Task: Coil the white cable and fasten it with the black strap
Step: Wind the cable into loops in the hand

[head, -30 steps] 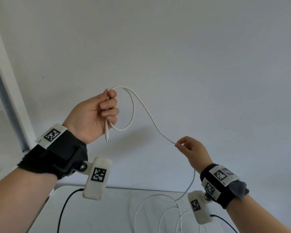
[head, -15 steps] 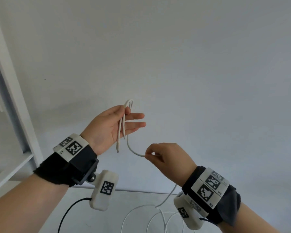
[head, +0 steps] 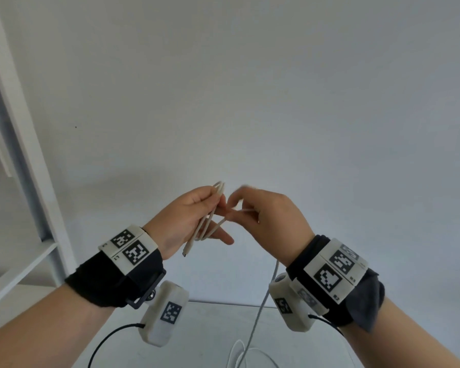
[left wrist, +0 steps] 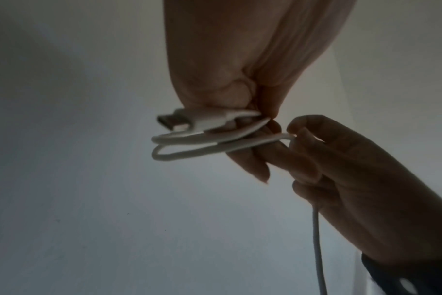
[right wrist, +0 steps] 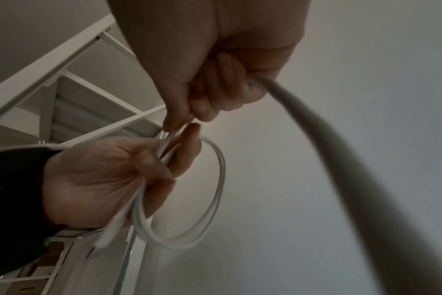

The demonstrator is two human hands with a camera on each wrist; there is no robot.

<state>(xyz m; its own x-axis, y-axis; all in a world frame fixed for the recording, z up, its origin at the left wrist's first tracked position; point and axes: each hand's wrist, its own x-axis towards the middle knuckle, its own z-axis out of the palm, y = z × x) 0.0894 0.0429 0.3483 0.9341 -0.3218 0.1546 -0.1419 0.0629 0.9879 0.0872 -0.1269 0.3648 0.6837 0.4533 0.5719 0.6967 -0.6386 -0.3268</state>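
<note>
My left hand (head: 197,216) is raised in front of the wall and grips a small bundle of loops of the white cable (head: 210,221), with the connector end (head: 187,252) hanging below the palm. In the left wrist view the plug (left wrist: 187,121) and two loops (left wrist: 189,147) stick out of the fist. My right hand (head: 263,211) is right beside it, pinching the cable (right wrist: 215,179) where it meets the left fingers. From the right hand the cable (head: 260,309) drops to the table. No black strap shows.
A white table (head: 210,328) lies below with loose turns of the cable (head: 239,354) on it. A white shelf frame (head: 24,155) stands at the left. Black sensor leads (head: 104,346) hang from both wrist units. The wall behind is plain.
My right hand has come up and left with the cable to meet the left hand, adding another loop. The left hand's fingers have curled round the bundle.
</note>
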